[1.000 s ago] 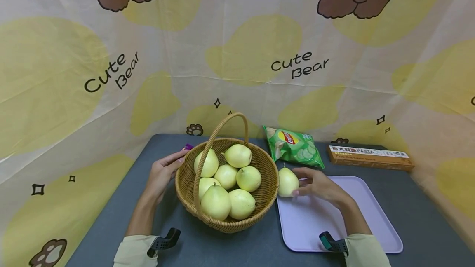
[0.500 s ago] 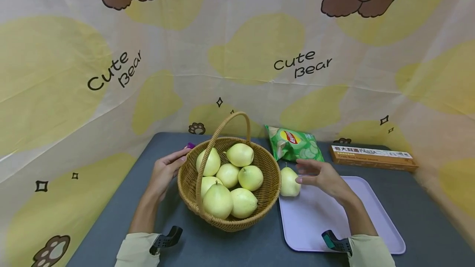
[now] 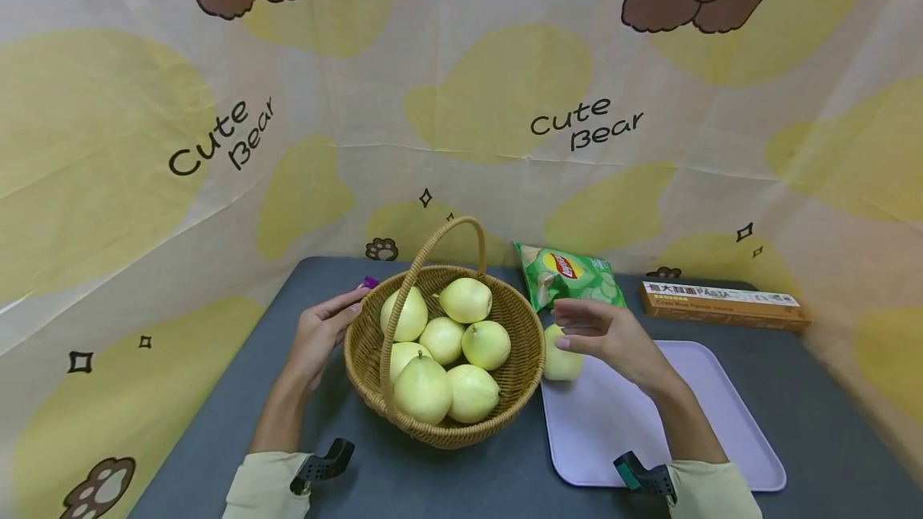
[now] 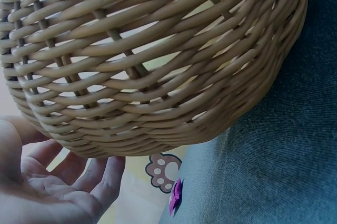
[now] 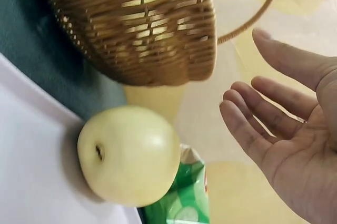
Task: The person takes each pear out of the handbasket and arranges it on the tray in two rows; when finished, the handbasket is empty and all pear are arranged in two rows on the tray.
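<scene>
A wicker basket (image 3: 516, 359) with an arched handle holds several pale green pears (image 3: 421, 391). My left hand (image 3: 317, 335) is at the basket's left side, its fingers stretched along the outside by the rim. In the left wrist view the left fingers (image 4: 108, 182) reach up to the woven edge. One more pear (image 3: 561, 359) stands on the lilac tray (image 3: 613, 439), at its back left corner beside the basket. My right hand (image 3: 613, 339) hovers by that pear with fingers spread and nothing held. The right wrist view shows a gap between the pear (image 5: 129, 155) and the right hand (image 5: 295, 129).
Behind the tray lies a green chip bag (image 3: 573, 277). To its right is a long brown pasta box (image 3: 721, 307). A small purple wrapped item (image 3: 370, 282) sits behind the basket's left side. A printed cloth (image 3: 461, 118) hangs around the dark table.
The right hand has come off the pear on the tray, first drawing back to the right, then rising and shifting left over it. The left hand stays by the basket.
</scene>
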### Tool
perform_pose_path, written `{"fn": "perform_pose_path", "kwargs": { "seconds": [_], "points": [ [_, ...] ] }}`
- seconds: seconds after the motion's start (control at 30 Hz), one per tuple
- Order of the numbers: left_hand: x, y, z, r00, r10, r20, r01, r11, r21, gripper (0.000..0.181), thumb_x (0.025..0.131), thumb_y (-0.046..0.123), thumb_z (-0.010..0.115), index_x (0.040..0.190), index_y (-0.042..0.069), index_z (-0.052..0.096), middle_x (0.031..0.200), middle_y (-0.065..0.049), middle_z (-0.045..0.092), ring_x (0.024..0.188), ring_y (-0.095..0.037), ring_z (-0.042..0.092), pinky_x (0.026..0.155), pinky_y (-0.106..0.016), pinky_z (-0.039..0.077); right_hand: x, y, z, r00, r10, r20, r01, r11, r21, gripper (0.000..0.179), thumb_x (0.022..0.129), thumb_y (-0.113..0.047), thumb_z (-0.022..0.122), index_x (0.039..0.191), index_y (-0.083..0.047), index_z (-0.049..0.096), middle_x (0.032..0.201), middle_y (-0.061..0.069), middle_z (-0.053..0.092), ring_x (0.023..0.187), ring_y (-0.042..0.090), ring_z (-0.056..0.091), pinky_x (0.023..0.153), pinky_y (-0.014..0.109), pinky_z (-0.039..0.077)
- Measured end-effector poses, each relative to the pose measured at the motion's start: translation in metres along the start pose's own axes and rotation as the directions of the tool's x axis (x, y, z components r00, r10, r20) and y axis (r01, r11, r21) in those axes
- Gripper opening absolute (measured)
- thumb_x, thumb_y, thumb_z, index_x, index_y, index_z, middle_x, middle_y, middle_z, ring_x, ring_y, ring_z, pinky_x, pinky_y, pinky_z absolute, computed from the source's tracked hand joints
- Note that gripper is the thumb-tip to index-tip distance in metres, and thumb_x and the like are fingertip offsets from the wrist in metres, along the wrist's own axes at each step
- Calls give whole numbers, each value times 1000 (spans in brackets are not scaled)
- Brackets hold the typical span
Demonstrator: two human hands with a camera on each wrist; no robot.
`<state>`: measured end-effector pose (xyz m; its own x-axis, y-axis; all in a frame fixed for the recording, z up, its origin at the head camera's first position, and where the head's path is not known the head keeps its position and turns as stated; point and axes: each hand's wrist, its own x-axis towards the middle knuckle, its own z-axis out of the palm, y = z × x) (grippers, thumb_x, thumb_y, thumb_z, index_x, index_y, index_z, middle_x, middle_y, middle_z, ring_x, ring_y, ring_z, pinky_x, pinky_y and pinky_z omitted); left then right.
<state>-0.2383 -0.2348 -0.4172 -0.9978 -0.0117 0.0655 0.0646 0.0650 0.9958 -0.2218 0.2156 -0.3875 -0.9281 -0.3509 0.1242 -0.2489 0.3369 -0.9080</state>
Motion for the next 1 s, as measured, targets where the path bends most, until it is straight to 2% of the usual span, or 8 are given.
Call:
{"fn": "perform_pose_path", "kwargs": {
  "seconds": [0.13, 0.23, 0.4, 0.6, 0.67, 0.8, 0.9, 1.0],
  "points": [
    [1, -1, 0, 1000, 4, 1, -4, 1000, 8, 47, 110, 23, 61, 151, 1, 58, 163, -13, 48, 148, -24, 49, 99, -19, 55, 0, -6, 6, 997, -72, 20, 71, 997, 44, 55, 95, -15, 81, 145, -4, 62, 143, 24, 63, 129, 49, 61, 99, 25, 58],
    [1, -1, -1, 1000, 6, 1, -6, 1000, 8, 48, 110, 23, 61, 152, 0, 57, 163, -13, 49, 147, -22, 50, 99, -19, 56, 1, -11, 11, 991, -126, 40, 123, 989, 84, 54, 94, -10, 81, 144, -2, 62, 141, 27, 63, 128, 49, 62, 101, 28, 58],
    [1, -2, 0, 1000, 9, -2, -9, 1000, 5, 46, 110, 23, 61, 151, 1, 58, 163, -16, 47, 144, -19, 53, 98, -20, 56, 4, -21, 19, 983, -173, 69, 165, 981, 105, 55, 93, -8, 81, 144, 1, 61, 140, 27, 63, 127, 46, 63, 104, 36, 58],
    [0, 0, 0, 1000, 0, -5, 0, 1000, 3, 44, 110, 22, 61, 149, 2, 60, 162, -13, 50, 146, -21, 52, 99, -19, 56, 11, -33, 29, 972, -197, 128, 185, 978, 99, 56, 92, -8, 83, 144, -2, 63, 136, 17, 67, 123, 27, 68, 104, 49, 57],
    [-1, 0, 0, 1000, -1, -6, 1, 1000, 3, 44, 110, 22, 61, 149, 2, 60, 161, -12, 52, 146, -22, 51, 99, -19, 55, 14, -37, 32, 970, -195, 148, 184, 979, 83, 57, 92, -10, 84, 144, -3, 63, 135, 14, 68, 122, 24, 69, 103, 47, 58],
    [0, 0, -1, 1000, 3, -4, -3, 1000, 3, 45, 110, 23, 61, 150, 1, 59, 162, -12, 50, 146, -22, 51, 99, -19, 55, 19, -46, 33, 961, -194, 198, 195, 981, 17, 58, 91, -15, 86, 144, -5, 64, 133, 11, 70, 123, 34, 67, 103, 38, 58],
    [0, -1, -1, 1000, 6, -1, -6, 1000, 0, 46, 110, 22, 61, 150, 1, 59, 163, -13, 49, 147, -23, 50, 100, -19, 55, 23, -53, 33, 956, -180, 233, 196, 980, -44, 57, 90, -17, 87, 143, -10, 66, 133, 7, 70, 125, 31, 66, 104, 32, 57],
    [0, 0, 0, 1000, 7, -5, -7, 1000, -1, 44, 110, 22, 61, 150, 2, 60, 162, -12, 49, 148, -24, 50, 99, -19, 55, 29, -60, 32, 950, -170, 262, 196, 978, -75, 55, 91, -16, 86, 142, -12, 67, 134, 8, 70, 124, 26, 66, 103, 34, 57]
  ]
}}
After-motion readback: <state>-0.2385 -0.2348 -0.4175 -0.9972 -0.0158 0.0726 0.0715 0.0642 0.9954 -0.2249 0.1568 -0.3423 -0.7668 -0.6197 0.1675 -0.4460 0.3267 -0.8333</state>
